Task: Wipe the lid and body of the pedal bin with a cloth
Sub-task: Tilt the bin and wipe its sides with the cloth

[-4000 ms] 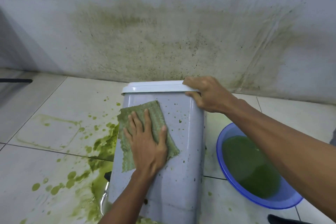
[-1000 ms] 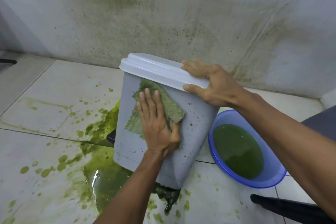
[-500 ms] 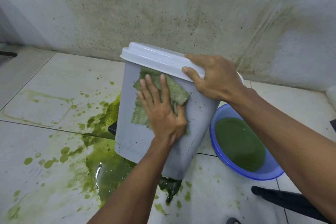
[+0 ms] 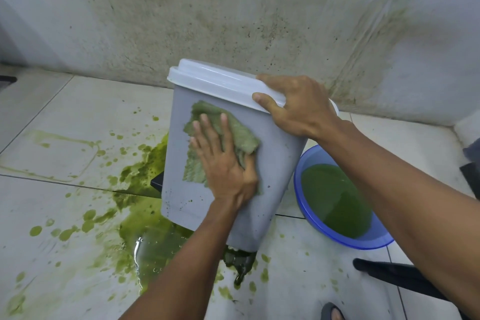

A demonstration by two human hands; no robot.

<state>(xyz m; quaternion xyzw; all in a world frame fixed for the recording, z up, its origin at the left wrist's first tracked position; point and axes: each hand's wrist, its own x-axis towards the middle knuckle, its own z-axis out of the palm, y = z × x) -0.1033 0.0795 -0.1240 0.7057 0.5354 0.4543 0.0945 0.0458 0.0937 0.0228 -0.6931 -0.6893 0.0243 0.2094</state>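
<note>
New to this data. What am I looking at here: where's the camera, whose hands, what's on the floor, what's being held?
There is no robot here. One wide-angle camera is worn on a person's head and looks down at their own two bare hands.

The left hand presses a green cloth flat against the grey body of a pedal bin. The right hand grips the rim of the bin's white lid, which is shut, and holds the bin tilted.

The bin stands on a tiled floor with a green spill around its base. A blue basin of green liquid sits beside the bin, by the right forearm. A stained wall is behind.
</note>
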